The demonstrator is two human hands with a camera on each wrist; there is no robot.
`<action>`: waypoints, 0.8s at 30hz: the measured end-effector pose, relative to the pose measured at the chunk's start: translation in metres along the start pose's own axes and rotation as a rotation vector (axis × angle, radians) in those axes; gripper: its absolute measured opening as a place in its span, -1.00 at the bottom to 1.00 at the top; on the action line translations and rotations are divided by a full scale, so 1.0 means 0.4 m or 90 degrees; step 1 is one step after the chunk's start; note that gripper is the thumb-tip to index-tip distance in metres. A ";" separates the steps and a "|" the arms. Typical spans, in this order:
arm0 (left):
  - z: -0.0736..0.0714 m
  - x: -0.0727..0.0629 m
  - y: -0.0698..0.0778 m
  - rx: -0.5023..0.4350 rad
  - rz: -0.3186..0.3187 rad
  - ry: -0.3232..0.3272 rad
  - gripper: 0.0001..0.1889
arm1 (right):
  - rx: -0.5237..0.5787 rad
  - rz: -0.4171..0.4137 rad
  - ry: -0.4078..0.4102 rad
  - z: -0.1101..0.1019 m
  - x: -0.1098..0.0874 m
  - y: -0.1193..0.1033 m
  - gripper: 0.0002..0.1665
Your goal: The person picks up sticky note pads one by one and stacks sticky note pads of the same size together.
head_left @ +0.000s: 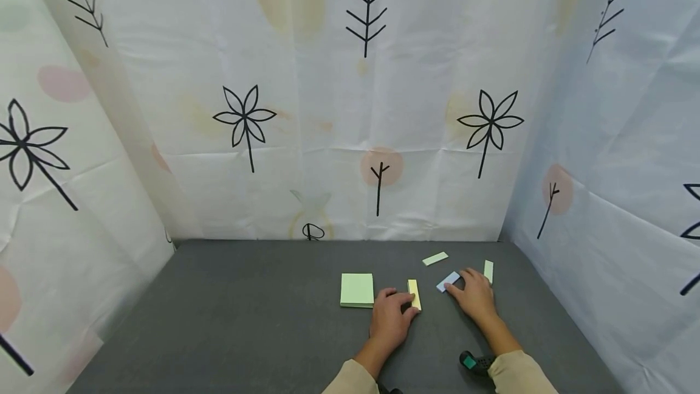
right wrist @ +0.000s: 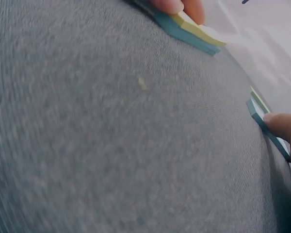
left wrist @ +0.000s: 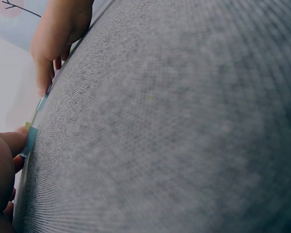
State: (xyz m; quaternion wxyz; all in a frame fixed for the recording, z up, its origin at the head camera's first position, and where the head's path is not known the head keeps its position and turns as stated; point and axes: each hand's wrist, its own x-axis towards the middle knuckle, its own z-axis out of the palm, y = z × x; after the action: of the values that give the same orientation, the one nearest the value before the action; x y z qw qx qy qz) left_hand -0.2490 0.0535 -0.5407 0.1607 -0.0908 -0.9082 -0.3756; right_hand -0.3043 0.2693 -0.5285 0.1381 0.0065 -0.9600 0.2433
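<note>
A narrow yellow strip [head_left: 414, 294] with a teal layer beneath it lies on the dark grey table. My left hand [head_left: 391, 320] pinches its near end between thumb and finger. Just right of it is a pale blue strip [head_left: 448, 281], also teal along its side in the right wrist view. The thumb and fingers of my right hand [head_left: 476, 298] grip this blue strip at its edges. In the left wrist view, the yellow strip [left wrist: 27, 125] is mostly hidden by the left thumb.
Left of my left hand lies a square light green pad [head_left: 356, 289]. Beyond my right hand are a pale green strip [head_left: 435, 258] and another green strip [head_left: 488, 271], partly covered by that hand. A black device [head_left: 474, 362] is at the right wrist. Printed cloth walls [head_left: 328, 199] enclose the table.
</note>
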 end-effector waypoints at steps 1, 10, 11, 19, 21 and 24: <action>0.000 0.000 0.000 0.001 0.000 0.001 -0.71 | 0.004 0.004 -0.002 -0.001 0.000 -0.002 -0.30; -0.001 -0.003 0.002 -0.001 -0.009 0.003 -0.71 | 0.086 0.033 0.042 0.006 0.002 -0.005 -0.38; -0.001 -0.002 0.002 0.001 -0.012 0.001 -0.71 | 0.095 0.034 0.051 0.007 0.001 -0.006 -0.41; 0.000 0.000 0.003 0.007 -0.012 -0.002 -0.70 | 0.202 0.051 0.119 0.015 -0.006 -0.022 -0.59; -0.001 -0.001 0.002 0.004 -0.011 -0.003 -0.70 | 0.219 0.058 0.126 0.017 -0.005 -0.028 -0.62; -0.001 -0.001 0.001 0.006 -0.008 -0.001 -0.71 | 0.248 0.070 0.122 0.014 -0.001 -0.040 -0.66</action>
State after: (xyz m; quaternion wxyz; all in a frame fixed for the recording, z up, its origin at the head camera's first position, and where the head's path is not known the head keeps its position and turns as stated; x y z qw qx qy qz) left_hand -0.2483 0.0533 -0.5404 0.1584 -0.0849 -0.9105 -0.3724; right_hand -0.3043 0.2527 -0.5259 0.2111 -0.0427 -0.8762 0.4311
